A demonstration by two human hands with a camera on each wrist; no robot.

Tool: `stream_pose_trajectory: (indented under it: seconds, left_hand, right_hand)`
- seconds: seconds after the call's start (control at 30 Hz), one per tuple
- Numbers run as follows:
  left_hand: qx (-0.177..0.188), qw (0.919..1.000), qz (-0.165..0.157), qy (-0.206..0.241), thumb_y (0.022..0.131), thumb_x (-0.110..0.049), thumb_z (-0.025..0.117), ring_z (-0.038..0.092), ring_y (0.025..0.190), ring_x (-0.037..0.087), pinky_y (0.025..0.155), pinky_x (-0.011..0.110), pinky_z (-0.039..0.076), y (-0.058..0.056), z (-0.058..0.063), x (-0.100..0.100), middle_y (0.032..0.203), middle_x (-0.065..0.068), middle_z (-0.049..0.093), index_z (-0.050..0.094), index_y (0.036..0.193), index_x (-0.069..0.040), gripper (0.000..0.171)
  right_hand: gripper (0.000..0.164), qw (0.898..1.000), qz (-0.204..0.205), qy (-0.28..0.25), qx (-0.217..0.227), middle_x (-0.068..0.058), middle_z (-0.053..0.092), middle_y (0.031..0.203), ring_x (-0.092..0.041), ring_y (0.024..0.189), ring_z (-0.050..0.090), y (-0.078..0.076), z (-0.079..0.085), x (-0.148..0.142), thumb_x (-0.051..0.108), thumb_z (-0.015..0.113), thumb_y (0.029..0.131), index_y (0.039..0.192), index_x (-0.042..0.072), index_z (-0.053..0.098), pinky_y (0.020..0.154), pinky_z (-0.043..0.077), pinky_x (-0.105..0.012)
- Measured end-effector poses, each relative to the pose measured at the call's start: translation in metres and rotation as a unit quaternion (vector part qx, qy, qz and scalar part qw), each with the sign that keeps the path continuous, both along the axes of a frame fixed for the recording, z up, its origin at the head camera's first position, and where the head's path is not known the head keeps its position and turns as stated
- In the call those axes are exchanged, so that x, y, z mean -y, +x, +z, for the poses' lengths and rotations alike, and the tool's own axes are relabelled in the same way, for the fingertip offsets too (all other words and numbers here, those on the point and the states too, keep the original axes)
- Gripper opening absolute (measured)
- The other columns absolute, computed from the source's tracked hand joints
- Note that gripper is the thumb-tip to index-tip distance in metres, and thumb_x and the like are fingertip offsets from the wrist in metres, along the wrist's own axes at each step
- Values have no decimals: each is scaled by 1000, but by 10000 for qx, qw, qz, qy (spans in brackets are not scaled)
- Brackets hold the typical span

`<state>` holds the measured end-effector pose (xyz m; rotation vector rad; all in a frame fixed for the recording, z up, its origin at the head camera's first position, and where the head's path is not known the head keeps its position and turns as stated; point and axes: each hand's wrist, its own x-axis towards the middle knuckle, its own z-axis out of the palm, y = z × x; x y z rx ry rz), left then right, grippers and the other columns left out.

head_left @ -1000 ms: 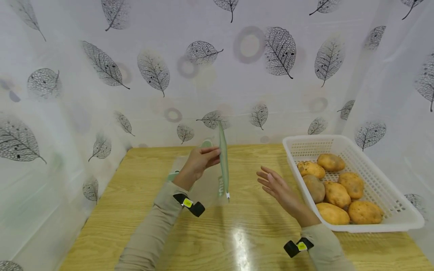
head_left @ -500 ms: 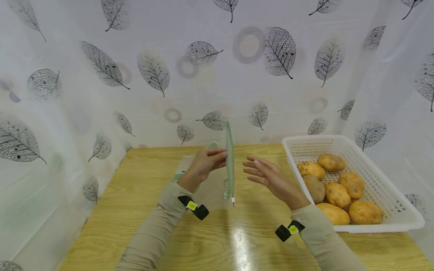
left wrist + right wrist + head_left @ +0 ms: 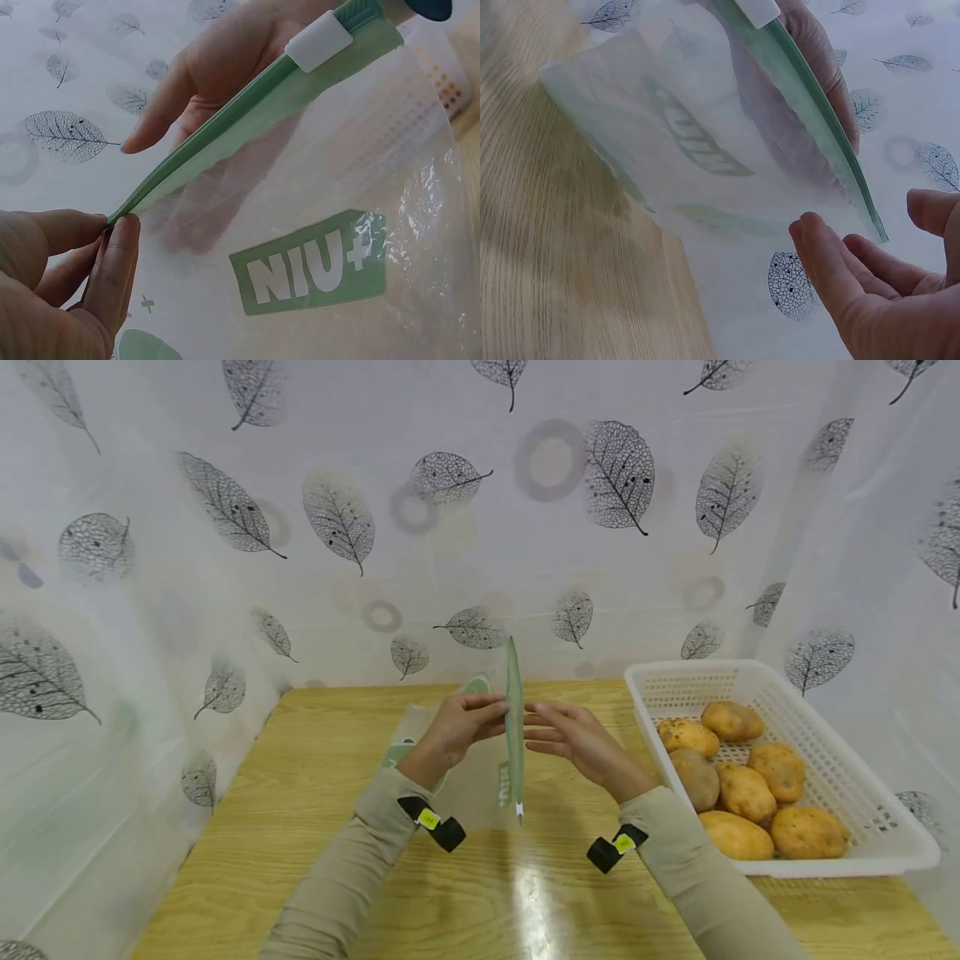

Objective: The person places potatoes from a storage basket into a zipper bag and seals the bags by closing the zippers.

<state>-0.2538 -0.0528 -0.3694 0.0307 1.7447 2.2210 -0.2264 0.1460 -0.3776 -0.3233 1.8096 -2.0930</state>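
"Bag (image 3: 483, 772), slider-zip, clear film, green print marked NIU+: location?"

"Held over the table (image 3: 240, 827), left of the basket. Its green zip (image 3: 206, 135) is pinched between thumb and fingers of the left hand (image 3: 459, 727); a white slider (image 3: 319, 41) is fitted towards the near end."

"Recent change?"

"Right hand (image 3: 581, 747) has been brought in to the opposite side, fingers extended and loosely parted, nothing gripped. By judgement, the zip can now be worked from both sides."

"Items obscured?"

"Contact between the right fingertips and the zip: cannot be told. Those fingers are seen only hazily through the film in the left wrist view. Bottom of bag: hard to make out from the head. Zip, sealed or parted: undetermined."

"Remaining stock?"

"Potatoes (image 3: 746, 791), seven visible, held in a white perforated basket (image 3: 832, 866), which is cut off in the left wrist view."
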Motion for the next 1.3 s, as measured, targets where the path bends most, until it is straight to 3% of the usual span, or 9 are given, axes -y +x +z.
stream_pose_trajectory:
  seconds: [0.23,0.7,0.87,1.13,1.3]
  left_hand:
    - [55,9999,-4,-91,92,0,61,70,78,15,80,30,61,1,-1,-1,89,8,71,61,118,10,27]
    - [104,9999,-64,-70,92,0,62,70,79,15,80,30,61,4,-4,-6,90,8,71,62,117,10,27]
    - [82,9998,-48,-156,92,-1,62,70,81,16,82,30,60,4,-4,-4,94,11,71,62,117,9,27]
    - [22,9993,73,-362,92,0,62,68,75,11,77,25,61,3,-4,10,87,5,69,61,117,10,28]
    - [27,9986,178,-495,91,0,62,66,72,10,73,23,61,3,3,24,84,3,66,59,118,12,29]
  right_hand:
    - [48,9996,-216,79,147,-10,66,110,-18,96,68,-6,3,8,22,49,102,133,-15,43,92,57,-35]
    - [42,9981,-523,148,301,3,67,96,-11,85,67,-11,3,14,13,53,99,127,-18,47,83,59,-27]
    - [39,9971,-671,205,286,2,67,89,-9,79,67,-12,1,14,7,53,98,125,-20,48,77,60,-24]
    - [33,9913,-1000,841,158,-11,64,96,-10,76,66,-16,-7,5,5,58,95,119,-18,53,73,61,-23]
    - [24,9889,-1126,953,184,-7,64,85,-7,67,64,-17,-12,-2,2,60,93,108,-16,57,68,61,-21]
